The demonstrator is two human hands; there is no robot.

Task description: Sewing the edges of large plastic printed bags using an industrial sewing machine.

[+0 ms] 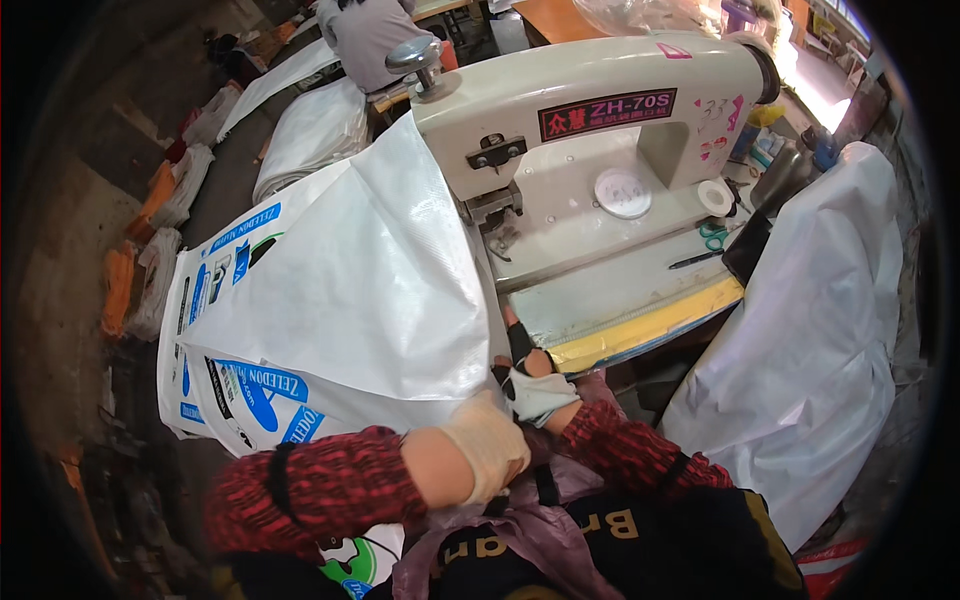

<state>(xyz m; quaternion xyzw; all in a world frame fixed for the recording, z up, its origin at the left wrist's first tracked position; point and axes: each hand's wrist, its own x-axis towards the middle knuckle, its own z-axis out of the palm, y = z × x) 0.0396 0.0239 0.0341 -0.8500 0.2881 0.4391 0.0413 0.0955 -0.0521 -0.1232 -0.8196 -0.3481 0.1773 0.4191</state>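
Observation:
A large white woven sack (370, 290) with blue and black printing hangs over the left side of a cream sewing machine (590, 90). My right hand (540, 392), in a pale glove with black finger coverings, is at the sack's near right corner. One finger reaches forward along the edge beside the machine bed, and the others close against the sack. My left hand (485, 445), in a whitish glove, sits just below the same corner, close to my right hand. Its fingers are turned away and hidden.
Green-handled scissors (713, 237), a black pen (695, 260) and a white spool (714, 197) lie on the machine bed. Yellow edging (650, 325) runs along its front. Another white sack (800, 340) drapes at right. Folded sacks (312, 140) are stacked behind, near a seated person (370, 45).

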